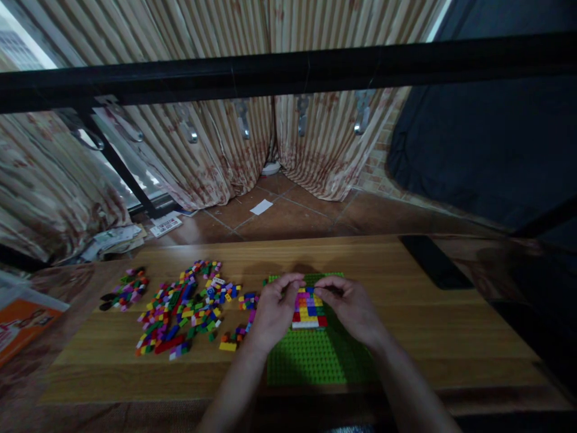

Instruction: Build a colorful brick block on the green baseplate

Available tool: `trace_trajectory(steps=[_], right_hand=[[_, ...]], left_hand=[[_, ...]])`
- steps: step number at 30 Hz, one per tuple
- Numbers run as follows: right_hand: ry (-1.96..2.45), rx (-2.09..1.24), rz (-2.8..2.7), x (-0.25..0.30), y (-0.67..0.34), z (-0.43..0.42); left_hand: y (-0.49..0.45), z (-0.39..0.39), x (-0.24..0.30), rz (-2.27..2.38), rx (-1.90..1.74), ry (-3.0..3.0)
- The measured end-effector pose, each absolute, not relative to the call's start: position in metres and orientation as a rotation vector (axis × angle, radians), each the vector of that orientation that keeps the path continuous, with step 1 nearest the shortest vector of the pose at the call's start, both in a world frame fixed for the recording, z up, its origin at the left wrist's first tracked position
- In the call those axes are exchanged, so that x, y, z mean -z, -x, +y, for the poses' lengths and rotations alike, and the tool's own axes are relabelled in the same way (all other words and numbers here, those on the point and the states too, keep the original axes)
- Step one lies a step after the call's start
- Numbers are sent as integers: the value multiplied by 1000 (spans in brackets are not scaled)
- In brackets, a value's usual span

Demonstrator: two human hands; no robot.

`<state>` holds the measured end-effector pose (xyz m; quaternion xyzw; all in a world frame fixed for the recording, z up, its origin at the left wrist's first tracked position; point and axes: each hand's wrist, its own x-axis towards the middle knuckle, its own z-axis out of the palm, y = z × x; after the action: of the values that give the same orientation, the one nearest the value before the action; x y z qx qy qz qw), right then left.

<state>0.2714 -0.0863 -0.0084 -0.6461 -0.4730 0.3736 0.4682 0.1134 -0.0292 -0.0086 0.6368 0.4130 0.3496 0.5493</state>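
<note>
A green studded baseplate [306, 361] lies on the wooden table. On it stands a small block of toy bricks [309, 311] in yellow, blue, red, purple and white. My left hand [276, 310] is at the block's left side, thumb and fingertips drawn together by its upper left corner. Over the upper right corner is my right hand [350, 305], its thumb and forefinger pinched close to the top row. Whatever sits between the fingertips of either hand is too small and dim to make out.
Loose bricks [180, 313] are spread on the table [383, 355] to the left, with a smaller heap [128, 288] farther out. Several bricks lie beside my left forearm. A black phone [435, 261] rests at the right. A dark metal bar [288, 72] crosses beyond the table.
</note>
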Motion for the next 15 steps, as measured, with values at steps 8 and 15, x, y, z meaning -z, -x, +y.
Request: trace_trajectory(steps=[8,15], right_hand=[[1555,-938,-1173,5,-268,-85],[1537,-961,-1198,7,-271,-83]], left_hand=[[-121,-31,8,941,-826,-1377],[-127,-30,17,949,-905,-1359]])
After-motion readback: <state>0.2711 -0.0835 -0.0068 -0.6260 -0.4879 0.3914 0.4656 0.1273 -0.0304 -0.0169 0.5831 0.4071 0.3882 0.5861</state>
